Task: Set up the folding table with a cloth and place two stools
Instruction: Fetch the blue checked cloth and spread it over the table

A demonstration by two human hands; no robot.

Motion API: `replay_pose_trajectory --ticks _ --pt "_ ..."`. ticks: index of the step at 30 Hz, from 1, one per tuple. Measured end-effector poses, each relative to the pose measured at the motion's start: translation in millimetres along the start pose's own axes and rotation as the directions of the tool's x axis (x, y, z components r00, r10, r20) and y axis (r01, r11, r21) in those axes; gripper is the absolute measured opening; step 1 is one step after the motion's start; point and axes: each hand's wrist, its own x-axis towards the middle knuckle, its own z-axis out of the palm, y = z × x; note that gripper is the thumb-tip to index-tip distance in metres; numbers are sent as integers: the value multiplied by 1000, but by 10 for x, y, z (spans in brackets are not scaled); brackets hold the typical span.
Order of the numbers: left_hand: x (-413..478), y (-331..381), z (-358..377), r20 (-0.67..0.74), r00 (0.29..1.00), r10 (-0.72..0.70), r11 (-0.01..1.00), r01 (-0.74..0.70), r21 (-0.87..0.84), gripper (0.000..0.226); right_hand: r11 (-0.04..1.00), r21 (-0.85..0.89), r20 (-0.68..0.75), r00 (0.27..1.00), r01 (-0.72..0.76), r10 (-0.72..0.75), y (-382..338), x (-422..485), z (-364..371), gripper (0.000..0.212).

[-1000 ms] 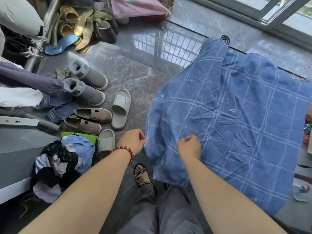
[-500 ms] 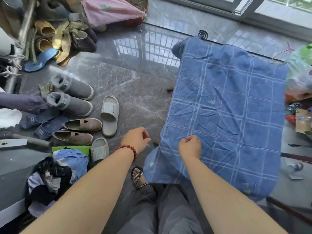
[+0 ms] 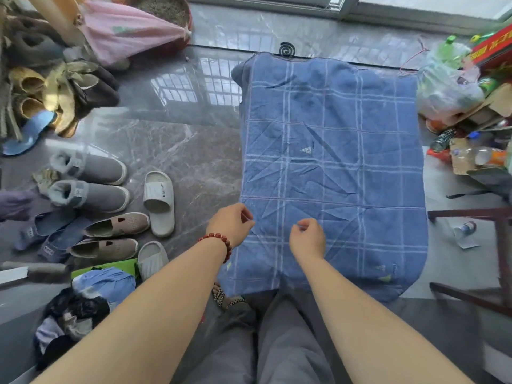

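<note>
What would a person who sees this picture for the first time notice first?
A blue checked cloth lies spread over the middle and right, and the left hand, with a red bead bracelet, and the right hand seem to pinch its near part. Shoes lie scattered on the floor at the left.

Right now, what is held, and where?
Cannot tell: both curl over the blue cloth, left hand at its left edge, right hand just inside; neither grip shows.
</note>
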Motion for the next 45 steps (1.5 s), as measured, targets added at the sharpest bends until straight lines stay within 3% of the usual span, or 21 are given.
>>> replay_pose_trajectory --ticks 14,28,35,45 --pt "-151 827 629 62 994 94 992 -98 73 13 997 69 3 999 39 -39 610 216 -764 20" --pt "-447 2023 2012 68 994 84 994 -88 59 17 973 219 84 993 66 -86 1593 742 -1902 24" --pt "-412 2656 2487 22 995 98 993 -99 58 20 954 275 117 980 122 -159 1771 1058 -2390 24" --pt "-159 2972 2590 -8 997 78 997 -78 22 23 944 307 147 974 122 -174 1654 1485 -2676 15"
